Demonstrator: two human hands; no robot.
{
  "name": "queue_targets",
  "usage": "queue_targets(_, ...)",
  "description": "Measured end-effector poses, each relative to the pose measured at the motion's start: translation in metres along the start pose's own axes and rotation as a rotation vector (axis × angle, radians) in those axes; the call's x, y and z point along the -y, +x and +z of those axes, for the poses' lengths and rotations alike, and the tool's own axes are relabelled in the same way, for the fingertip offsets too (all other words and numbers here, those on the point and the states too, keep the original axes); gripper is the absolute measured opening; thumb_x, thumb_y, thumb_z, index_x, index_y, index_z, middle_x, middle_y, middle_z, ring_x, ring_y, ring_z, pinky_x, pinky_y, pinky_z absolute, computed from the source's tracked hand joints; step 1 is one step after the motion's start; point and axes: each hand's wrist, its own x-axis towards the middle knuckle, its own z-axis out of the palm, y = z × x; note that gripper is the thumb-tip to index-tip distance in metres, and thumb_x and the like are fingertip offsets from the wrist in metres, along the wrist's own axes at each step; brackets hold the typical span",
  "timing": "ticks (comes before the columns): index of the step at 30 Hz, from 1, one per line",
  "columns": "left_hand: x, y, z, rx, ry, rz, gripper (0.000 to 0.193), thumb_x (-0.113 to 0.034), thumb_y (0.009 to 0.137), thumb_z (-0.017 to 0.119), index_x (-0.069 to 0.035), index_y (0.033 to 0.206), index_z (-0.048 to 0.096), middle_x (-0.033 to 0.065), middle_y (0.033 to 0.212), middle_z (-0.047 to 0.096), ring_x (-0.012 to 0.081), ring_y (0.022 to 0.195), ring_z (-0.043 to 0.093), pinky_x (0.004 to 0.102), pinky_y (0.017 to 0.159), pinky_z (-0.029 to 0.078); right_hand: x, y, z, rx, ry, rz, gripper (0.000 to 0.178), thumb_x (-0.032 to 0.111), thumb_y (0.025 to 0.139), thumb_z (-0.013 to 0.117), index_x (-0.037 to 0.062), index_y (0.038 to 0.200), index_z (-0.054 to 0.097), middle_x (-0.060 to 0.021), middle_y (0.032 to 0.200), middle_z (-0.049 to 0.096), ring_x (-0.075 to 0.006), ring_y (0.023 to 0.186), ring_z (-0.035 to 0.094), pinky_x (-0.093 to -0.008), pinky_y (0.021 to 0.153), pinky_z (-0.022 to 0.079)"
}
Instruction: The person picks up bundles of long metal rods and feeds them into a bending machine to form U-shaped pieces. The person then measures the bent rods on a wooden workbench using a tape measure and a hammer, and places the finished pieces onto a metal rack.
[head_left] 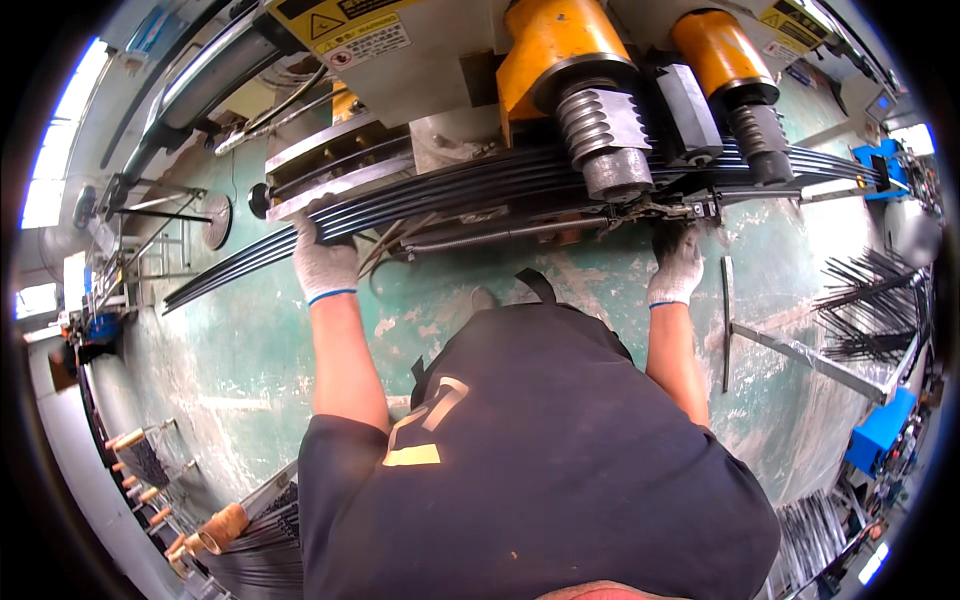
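A bundle of long, thin black rods (440, 190) runs from side to side across the front of a machine. My left hand (325, 262), in a white knit glove with a darkened palm, grips the bundle left of the machine's middle, its thumb on the near side. Under the rods, by a metal clamp-like fitting (650, 210), is my right hand (678, 265), gloved the same way. Its fingers are in shadow and mostly hidden, so whether it holds anything does not show. Above the rods stand two screw-threaded steel spindles (605, 130) with orange housings (565, 45).
A metal rail (340, 180) juts from the machine at left. On the right, a steel frame (810, 360) stands near a stack of black rods (870, 300) and a blue machine part (880, 430). At lower left is a rack with brown rolls (222, 527). The green floor (240, 390) is worn.
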Motion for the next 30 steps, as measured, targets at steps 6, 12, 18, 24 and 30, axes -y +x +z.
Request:
queue_targets(6,0.035,-0.025,0.02,-0.02,0.017,-0.086,0.035,-0.03,0.108,0.065,0.0,0.126,0.068,0.0127,0.122,0.074,0.0307,0.12,0.068,0.0474,0.115,0.052,-0.07,0.007,-0.016,-0.438,-1.351,-0.351,0.056,0.035,0.11,0.053,0.0128,0.161,0.047,-0.0064,0.164,0.048,-0.0252,0.151,0.044,-0.0365,0.123,0.037)
queue_targets(12,0.036,-0.064,0.043,0.062,0.152,-0.425,0.072,-0.058,0.103,0.064,-0.002,0.148,0.055,0.0164,0.153,0.059,0.0392,0.141,0.051,0.0529,0.125,0.035,-0.14,0.021,-0.022,-0.745,-2.192,-0.48,0.055,0.04,0.11,0.062,0.0037,0.151,0.058,-0.0119,0.142,0.066,-0.0233,0.122,0.063,-0.0375,0.107,0.048)
queue_targets(18,-0.053,-0.026,-0.015,0.102,-0.175,-0.181,0.064,-0.049,0.107,0.058,-0.005,0.153,0.05,0.0168,0.153,0.059,0.0419,0.144,0.051,0.0636,0.123,0.038,-0.118,-0.036,-0.031,-0.851,-2.291,-0.458,0.047,0.029,0.109,0.066,0.0033,0.148,0.06,-0.0073,0.138,0.067,-0.0175,0.111,0.067,-0.0317,0.093,0.058)
queue_targets(24,-0.219,0.071,-0.13,-0.139,-0.238,0.025,0.057,-0.053,0.111,0.047,-0.003,0.137,0.055,0.0223,0.139,0.062,0.0441,0.129,0.06,0.0699,0.113,0.045,-0.067,-0.132,-0.075,-1.354,-2.243,-0.458,0.038,0.043,0.108,0.065,0.0058,0.102,0.073,-0.0051,0.088,0.073,-0.0179,0.073,0.068,-0.0329,0.062,0.052)
queue_targets(30,-0.372,0.171,-0.248,-0.395,-0.068,0.234,0.06,-0.054,0.112,0.044,-0.003,0.142,0.048,0.0263,0.136,0.06,0.0463,0.122,0.063,0.0673,0.106,0.054,-0.132,-0.21,-0.153,-1.664,-2.359,-0.384,0.035,0.039,0.109,0.061,0.009,0.093,0.068,-0.0045,0.076,0.068,-0.0194,0.059,0.06,-0.0349,0.051,0.042)
